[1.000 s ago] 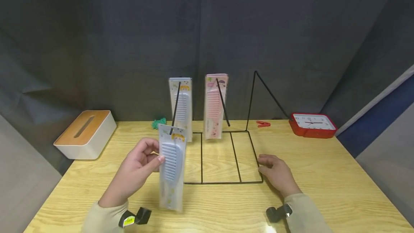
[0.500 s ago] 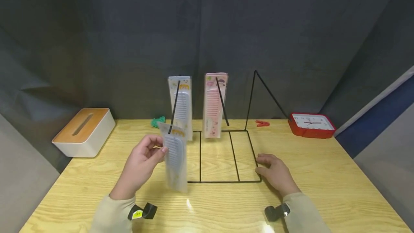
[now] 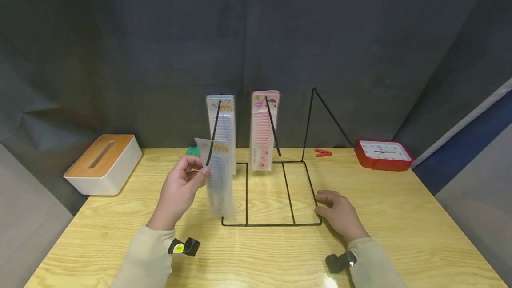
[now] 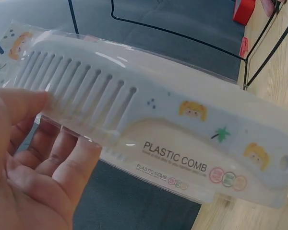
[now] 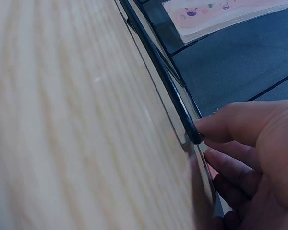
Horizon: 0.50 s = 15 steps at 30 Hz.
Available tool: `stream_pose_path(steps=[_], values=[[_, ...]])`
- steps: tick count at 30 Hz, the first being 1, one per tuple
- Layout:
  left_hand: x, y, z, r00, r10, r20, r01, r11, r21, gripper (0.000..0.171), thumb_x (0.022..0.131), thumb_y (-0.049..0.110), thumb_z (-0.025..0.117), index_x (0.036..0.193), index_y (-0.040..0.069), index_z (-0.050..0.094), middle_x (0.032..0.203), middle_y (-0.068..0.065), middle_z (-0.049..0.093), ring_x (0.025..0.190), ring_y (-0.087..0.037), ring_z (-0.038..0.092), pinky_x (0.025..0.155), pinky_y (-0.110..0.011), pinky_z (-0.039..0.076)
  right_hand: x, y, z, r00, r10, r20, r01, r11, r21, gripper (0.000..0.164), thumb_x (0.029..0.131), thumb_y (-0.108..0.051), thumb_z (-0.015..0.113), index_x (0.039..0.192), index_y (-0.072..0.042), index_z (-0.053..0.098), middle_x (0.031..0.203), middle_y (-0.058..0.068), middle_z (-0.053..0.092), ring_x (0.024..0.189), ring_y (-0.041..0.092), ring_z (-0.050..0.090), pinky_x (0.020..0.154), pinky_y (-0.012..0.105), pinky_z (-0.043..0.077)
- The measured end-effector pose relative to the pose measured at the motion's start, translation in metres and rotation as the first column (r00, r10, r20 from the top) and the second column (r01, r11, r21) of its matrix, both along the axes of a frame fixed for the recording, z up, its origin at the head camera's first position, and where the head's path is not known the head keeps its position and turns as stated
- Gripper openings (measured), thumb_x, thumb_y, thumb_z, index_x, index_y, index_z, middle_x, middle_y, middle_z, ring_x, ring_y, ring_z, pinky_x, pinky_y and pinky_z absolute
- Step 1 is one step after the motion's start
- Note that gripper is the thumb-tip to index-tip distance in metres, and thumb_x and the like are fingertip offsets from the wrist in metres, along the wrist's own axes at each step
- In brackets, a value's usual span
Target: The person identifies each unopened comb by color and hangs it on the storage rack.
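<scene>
My left hand [image 3: 178,192] pinches a packaged light-blue comb [image 3: 217,177] by its left edge, thumb in front and fingers behind. In the left wrist view the comb's clear wrapper reads "PLASTIC COMB". The front end of the left hook shows before the package's top, so the hook seems to pass through it. Farther back on that hook hang more blue combs [image 3: 222,121]. Pink packaged combs [image 3: 262,132] hang from the middle hook. My right hand [image 3: 340,214] holds the right side of the black wire rack [image 3: 272,225] near its front corner, thumb on the rod.
The rack's right hook [image 3: 330,112] carries nothing. At the back left stands a white tissue box [image 3: 108,177] with a wooden lid. A green bundle [image 3: 192,151], a red clip [image 3: 323,153] and a red clock [image 3: 384,163] lie along the table's back edge.
My left hand has moved forward, away from me, taking the comb package farther along the left hook. The right hand stays at the rack's corner.
</scene>
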State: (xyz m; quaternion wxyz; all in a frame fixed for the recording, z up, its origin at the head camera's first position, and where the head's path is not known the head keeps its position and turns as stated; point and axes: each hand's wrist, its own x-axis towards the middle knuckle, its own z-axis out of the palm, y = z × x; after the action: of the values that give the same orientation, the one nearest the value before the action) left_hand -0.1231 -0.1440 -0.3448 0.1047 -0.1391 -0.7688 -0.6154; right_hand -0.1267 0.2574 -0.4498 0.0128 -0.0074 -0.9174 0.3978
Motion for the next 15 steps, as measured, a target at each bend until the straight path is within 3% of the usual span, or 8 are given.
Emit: stream_pose_path(steps=[7,15], values=[[-0.02,0.004,0.003,0.998,0.049,0.029,-0.048,0.999,-0.021,0.019,0.102,0.016,0.06,0.114,0.003,0.053,0.112,-0.013,0.06,0.098,-0.019,0.065,0.084,-0.027,0.057,-0.001,0.001,-0.001,1.0,-0.002,0.0,0.002,1.0,-0.01,0.038,0.09,-0.014,0.072,0.124,0.002,0.068,0.142,0.018,0.055,0.137,0.041,0.042,0.115,0.058,0.029],[-0.039,0.009,0.009,0.995,0.085,0.055,-0.083,0.996,-0.028,0.016,0.103,0.012,0.058,0.115,0.004,0.054,0.109,-0.013,0.062,0.096,-0.023,0.062,0.084,-0.04,0.06,-0.001,0.001,-0.001,1.0,-0.012,0.014,0.012,1.0,-0.01,0.039,0.09,-0.014,0.072,0.125,0.001,0.068,0.143,0.016,0.055,0.138,0.041,0.041,0.115,0.058,0.028]])
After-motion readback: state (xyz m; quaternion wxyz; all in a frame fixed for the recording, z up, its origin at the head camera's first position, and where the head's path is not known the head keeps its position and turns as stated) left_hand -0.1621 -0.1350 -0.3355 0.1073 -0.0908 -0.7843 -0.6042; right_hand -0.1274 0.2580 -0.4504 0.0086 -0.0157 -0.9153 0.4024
